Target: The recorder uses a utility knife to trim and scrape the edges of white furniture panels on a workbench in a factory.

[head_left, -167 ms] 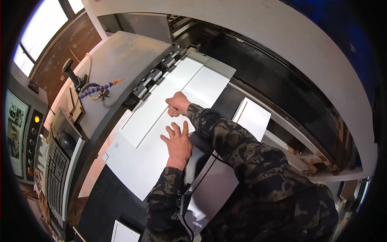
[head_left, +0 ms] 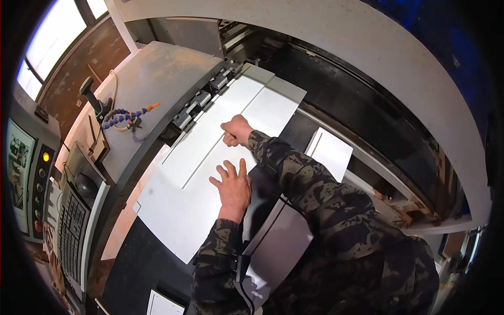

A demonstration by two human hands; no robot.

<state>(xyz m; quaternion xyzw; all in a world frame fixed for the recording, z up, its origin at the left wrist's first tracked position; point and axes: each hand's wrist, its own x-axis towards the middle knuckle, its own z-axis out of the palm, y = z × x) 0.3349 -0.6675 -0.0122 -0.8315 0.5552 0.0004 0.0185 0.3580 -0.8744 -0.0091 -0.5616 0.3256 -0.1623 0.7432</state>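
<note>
Two hands point(head_left: 233, 186), two white sheets point(head_left: 210, 157).

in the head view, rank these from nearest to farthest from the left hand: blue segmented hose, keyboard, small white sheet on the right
1. small white sheet, to the right of the left hand
2. blue segmented hose, up-left on the grey machine top
3. keyboard, far left by the control panel

left hand point(head_left: 232, 187) flat on white sheet point(head_left: 210, 173), right hand point(head_left: 237, 131) fisted
</note>
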